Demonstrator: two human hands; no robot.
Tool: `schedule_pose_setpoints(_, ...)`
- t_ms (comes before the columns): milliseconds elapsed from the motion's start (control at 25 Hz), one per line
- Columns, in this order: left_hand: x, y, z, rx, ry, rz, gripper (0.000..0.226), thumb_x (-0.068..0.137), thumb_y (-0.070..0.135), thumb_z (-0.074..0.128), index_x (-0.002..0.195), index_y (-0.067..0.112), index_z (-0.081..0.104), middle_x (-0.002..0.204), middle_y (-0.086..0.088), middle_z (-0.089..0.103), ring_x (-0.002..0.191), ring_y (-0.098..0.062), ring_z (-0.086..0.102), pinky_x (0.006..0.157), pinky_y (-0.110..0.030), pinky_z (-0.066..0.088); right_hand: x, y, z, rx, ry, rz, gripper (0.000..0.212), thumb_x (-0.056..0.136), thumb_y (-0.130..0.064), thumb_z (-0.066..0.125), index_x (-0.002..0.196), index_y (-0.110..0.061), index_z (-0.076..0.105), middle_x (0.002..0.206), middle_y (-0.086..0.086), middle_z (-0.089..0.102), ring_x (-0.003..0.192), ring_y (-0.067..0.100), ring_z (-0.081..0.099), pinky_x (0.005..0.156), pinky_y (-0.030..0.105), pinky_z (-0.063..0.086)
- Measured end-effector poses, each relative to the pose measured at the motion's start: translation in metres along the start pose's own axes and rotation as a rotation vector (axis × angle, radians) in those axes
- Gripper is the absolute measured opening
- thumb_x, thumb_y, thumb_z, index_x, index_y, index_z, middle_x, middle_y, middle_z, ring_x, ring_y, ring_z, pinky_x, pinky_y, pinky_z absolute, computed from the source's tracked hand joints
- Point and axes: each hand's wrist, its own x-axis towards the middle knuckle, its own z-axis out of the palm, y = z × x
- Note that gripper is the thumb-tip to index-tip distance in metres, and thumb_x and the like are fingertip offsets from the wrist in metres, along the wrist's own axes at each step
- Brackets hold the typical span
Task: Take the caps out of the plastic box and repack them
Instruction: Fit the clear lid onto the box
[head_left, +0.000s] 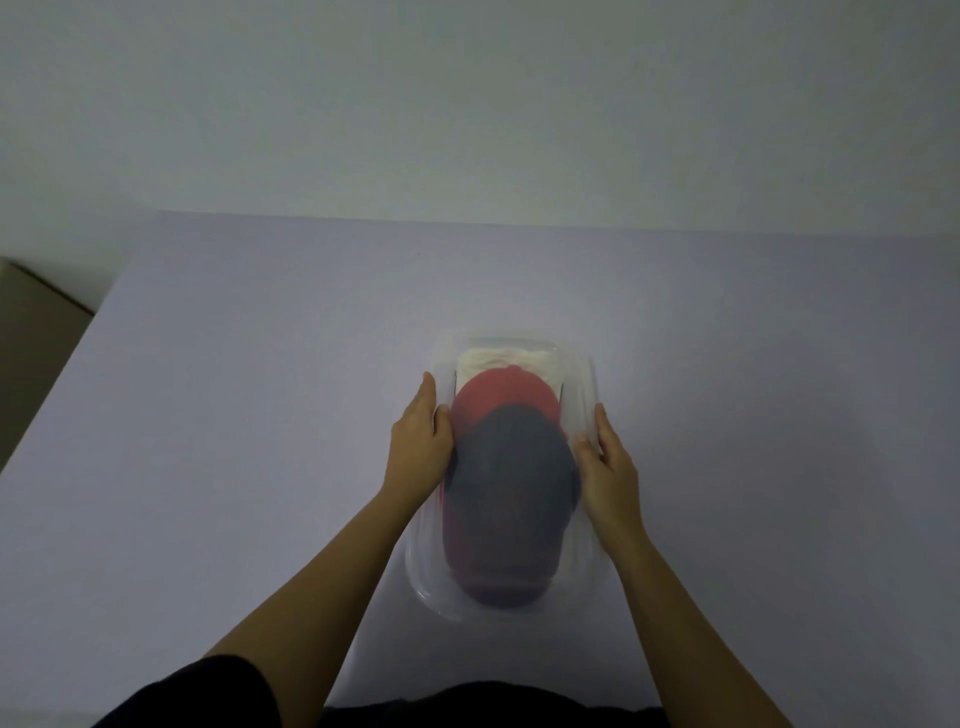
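A clear plastic box (584, 379) lies lengthways on the table in front of me. Inside it sit three stacked caps: a blue-grey cap (511, 483) nearest me, a red cap (501, 392) behind it and a white cap (506, 358) at the far end. My left hand (418, 436) lies against the box's left side, with the thumb touching the blue-grey cap's edge. On the opposite side, my right hand (605, 462) presses flat against the right wall, thumb over the rim. Both hands clasp the box between them.
The table (234, 415) is covered in a plain pale cloth and runs back to a bare wall. A brown cardboard box (31, 322) stands beyond the table's left edge. My dark clothing shows at the bottom of the view.
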Motion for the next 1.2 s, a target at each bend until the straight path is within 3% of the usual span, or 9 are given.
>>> schedule_pose_setpoints(80, 0.0023, -0.0029, 0.0014, 0.004, 0.018, -0.005, 0.052, 0.101, 0.025, 0.029, 0.15, 0.015, 0.016, 0.136, -0.018, 0.053, 0.118, -0.034, 0.056, 0.106, -0.047, 0.042, 0.0023, 0.0029, 0.0003, 0.002, 0.013, 0.009, 0.05, 0.098, -0.028, 0.044, 0.145, -0.028, 0.027, 0.151, -0.001, 0.033, 0.138, 0.021, 0.033, 0.115, 0.04, 0.028)
schedule_pose_setpoints(240, 0.0039, -0.0035, 0.0051, 0.042, 0.062, 0.001, 0.051, 0.1, 0.024, 0.031, 0.149, 0.014, 0.02, 0.128, -0.021, 0.058, 0.113, -0.037, 0.058, 0.1, -0.05, 0.046, 0.0041, 0.0037, 0.0016, -0.076, 0.036, 0.011, 0.05, 0.097, -0.029, 0.044, 0.145, -0.027, 0.029, 0.149, -0.001, 0.037, 0.136, 0.021, 0.037, 0.114, 0.039, 0.029)
schedule_pose_setpoints(480, 0.0064, -0.0008, 0.0086, 0.095, 0.061, 0.025, 0.051, 0.1, 0.023, 0.03, 0.149, 0.011, 0.019, 0.141, -0.015, 0.049, 0.121, -0.034, 0.052, 0.105, -0.049, 0.042, 0.0093, 0.0027, 0.0039, -0.222, 0.058, -0.025, 0.051, 0.098, -0.03, 0.042, 0.146, -0.024, 0.026, 0.148, 0.004, 0.04, 0.135, 0.024, 0.038, 0.113, 0.038, 0.029)
schedule_pose_setpoints(640, 0.0093, -0.0016, 0.0073, 0.106, 0.037, 0.013, 0.052, 0.101, 0.024, 0.029, 0.15, 0.012, 0.017, 0.15, -0.012, 0.038, 0.132, -0.032, 0.043, 0.112, -0.045, 0.033, 0.0089, 0.0018, 0.0027, -0.174, 0.041, -0.006, 0.051, 0.098, -0.031, 0.043, 0.146, -0.026, 0.025, 0.148, 0.002, 0.039, 0.134, 0.023, 0.039, 0.112, 0.037, 0.03)
schedule_pose_setpoints(880, 0.0047, -0.0067, 0.0011, -0.002, 0.033, -0.022, 0.06, 0.095, 0.04, 0.045, 0.147, 0.017, 0.027, 0.15, -0.007, 0.039, 0.134, -0.03, 0.041, 0.11, -0.044, 0.033, 0.0049, 0.0051, -0.0026, -0.06, -0.001, 0.006, 0.05, 0.097, -0.029, 0.045, 0.144, -0.024, 0.028, 0.149, 0.001, 0.037, 0.133, 0.023, 0.039, 0.111, 0.04, 0.033)
schedule_pose_setpoints(1200, 0.0056, -0.0061, 0.0059, -0.035, 0.056, -0.046, 0.051, 0.098, 0.03, 0.042, 0.145, 0.015, 0.03, 0.15, -0.006, 0.038, 0.135, -0.029, 0.04, 0.111, -0.043, 0.032, 0.0043, 0.0028, 0.0005, -0.265, 0.028, -0.042, 0.051, 0.096, -0.036, 0.044, 0.143, -0.023, 0.028, 0.145, 0.003, 0.043, 0.125, 0.029, 0.048, 0.104, 0.039, 0.037)
